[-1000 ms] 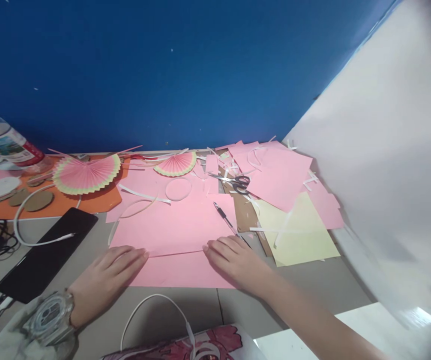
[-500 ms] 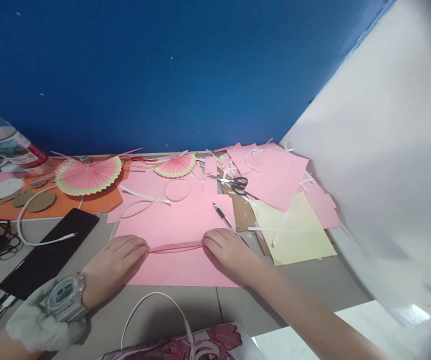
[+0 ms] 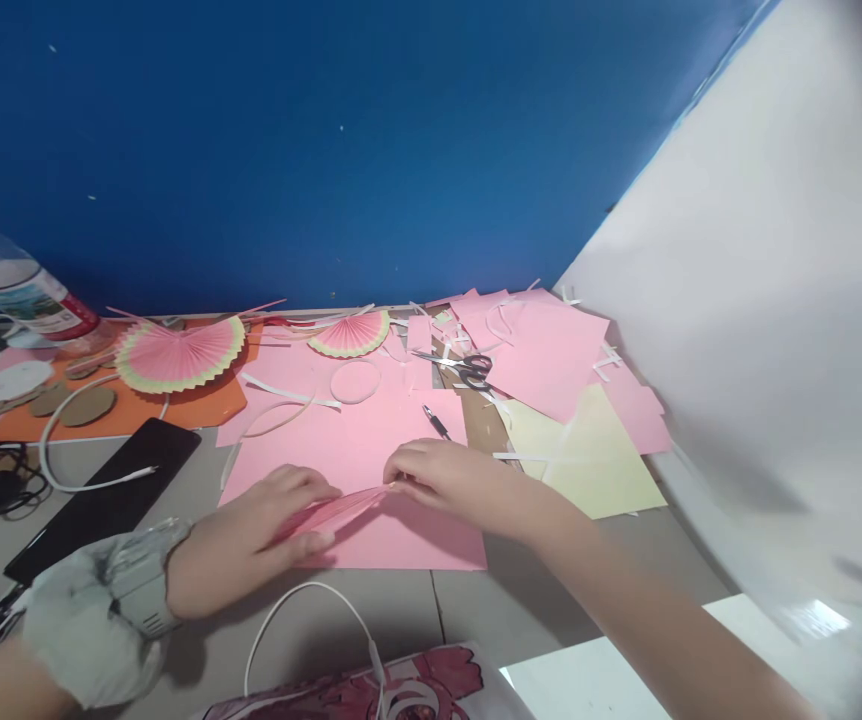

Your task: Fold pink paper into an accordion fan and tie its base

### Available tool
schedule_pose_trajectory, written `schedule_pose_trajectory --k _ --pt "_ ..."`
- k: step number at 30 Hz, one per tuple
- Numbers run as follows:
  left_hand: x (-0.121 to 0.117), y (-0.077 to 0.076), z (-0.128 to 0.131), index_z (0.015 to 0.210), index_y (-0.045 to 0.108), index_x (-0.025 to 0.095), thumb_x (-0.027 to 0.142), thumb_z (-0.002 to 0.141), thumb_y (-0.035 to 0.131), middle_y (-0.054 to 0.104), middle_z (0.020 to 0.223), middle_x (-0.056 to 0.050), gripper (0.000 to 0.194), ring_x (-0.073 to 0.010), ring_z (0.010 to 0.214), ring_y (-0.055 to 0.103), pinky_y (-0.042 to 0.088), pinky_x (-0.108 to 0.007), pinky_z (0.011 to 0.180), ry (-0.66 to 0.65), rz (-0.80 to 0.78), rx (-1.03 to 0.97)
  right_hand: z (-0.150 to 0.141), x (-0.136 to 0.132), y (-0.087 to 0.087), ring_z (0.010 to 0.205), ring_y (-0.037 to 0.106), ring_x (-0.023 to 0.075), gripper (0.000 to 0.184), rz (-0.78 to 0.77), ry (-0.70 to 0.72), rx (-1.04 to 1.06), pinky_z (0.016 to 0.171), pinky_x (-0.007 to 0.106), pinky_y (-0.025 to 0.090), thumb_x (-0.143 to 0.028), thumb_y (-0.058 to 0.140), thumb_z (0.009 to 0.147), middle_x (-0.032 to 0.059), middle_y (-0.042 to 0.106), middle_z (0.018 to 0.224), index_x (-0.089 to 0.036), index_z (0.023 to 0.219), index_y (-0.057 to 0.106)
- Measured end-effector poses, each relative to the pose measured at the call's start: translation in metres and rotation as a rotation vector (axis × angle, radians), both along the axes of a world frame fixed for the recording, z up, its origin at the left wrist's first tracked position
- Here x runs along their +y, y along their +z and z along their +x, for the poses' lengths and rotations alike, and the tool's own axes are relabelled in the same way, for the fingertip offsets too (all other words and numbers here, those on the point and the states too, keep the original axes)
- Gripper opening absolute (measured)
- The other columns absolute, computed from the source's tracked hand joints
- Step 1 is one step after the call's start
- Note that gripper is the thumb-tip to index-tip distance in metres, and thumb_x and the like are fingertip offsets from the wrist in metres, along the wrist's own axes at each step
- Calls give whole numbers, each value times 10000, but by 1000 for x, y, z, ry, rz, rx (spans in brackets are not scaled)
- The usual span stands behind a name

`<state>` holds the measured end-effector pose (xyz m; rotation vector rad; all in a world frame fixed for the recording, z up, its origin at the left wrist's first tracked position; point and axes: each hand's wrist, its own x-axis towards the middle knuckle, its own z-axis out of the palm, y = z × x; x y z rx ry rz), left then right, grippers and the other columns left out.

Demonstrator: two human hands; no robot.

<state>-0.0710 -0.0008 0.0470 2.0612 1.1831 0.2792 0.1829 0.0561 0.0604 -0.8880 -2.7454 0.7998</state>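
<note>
A blue wall point(image 3: 341, 150) rises behind everything, meeting a white wall point(image 3: 776, 250) on the right. Below runs a grey tabletop point(image 3: 543, 600), and on it, in front of the person, lies a flat pink sheet point(image 3: 431, 535), with a pale yellow sheet point(image 3: 596, 460) off to its right.

Over the pink sheet is the pleated pink paper point(image 3: 345, 510), a narrow folded bundle. It lies directly between the two hands — its long axis slants from the left hand point(image 3: 266, 530), near the person, up to the right hand point(image 3: 442, 482), a little farther away. Both touch it; the left covers more of its length.

The left hand comes in from the lower left, palm down, thumb spread from the fingers with the pleats between; whether its grip presses on them cannot be told. The right forearm reaches in from the lower right, wrist low, fingers curled — its grip pinches the bundle's right end at the fingertips.

Smaller things lie about: a black phone point(image 3: 101, 500) left of the left hand, a large paper fan point(image 3: 180, 355) and a smaller paper fan point(image 3: 350, 333) near the wall, scissors point(image 3: 468, 368) beyond the right hand, and a pen point(image 3: 435, 420) just past its knuckles.
</note>
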Motion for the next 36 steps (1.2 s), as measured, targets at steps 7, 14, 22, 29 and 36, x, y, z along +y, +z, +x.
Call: schedule_pose_trajectory --k 7,14,22,29,36 --pt "13 8 36 991 532 177 460 876 488 532 716 18 309 -117 620 519 418 -262 602 11 -769 -480 -12 19 49 854 626 144 159 -90 102 -15 695 252 469 -113 506 879 -12 686 928 -202 927 629" --pt "11 14 56 961 525 168 456 902 435 280 615 69 308 -77 494 210 189 -228 452 256 -676 -782 -11 21 52 943 607 134 265 -240 -172 372 789 270 481 -165 428 924 21 642 1065 -222 1156 542" --pt "8 38 73 770 432 188 408 959 334 311 626 54 305 -94 549 279 274 -235 508 368 -392 -789 -25 19 65 717 612 143 312 -479 -276 483 693 303 485 -418 539 866 42 654 920 -200 1089 561" --pt "3 45 78 750 385 203 413 951 371 278 617 66 292 -85 523 244 246 -218 466 506 -303 -788 -32 19 72 700 553 114 165 -399 -231 625 633 249 456 -215 520 871 -20 544 786 -218 1034 544" --pt "3 51 88 639 338 194 411 968 309 306 566 58 395 -85 511 280 275 -238 486 535 -201 -708 -31 11 84 649 535 93 385 -291 -237 637 637 243 458 -75 435 880 -39 469 766 -267 1212 463"
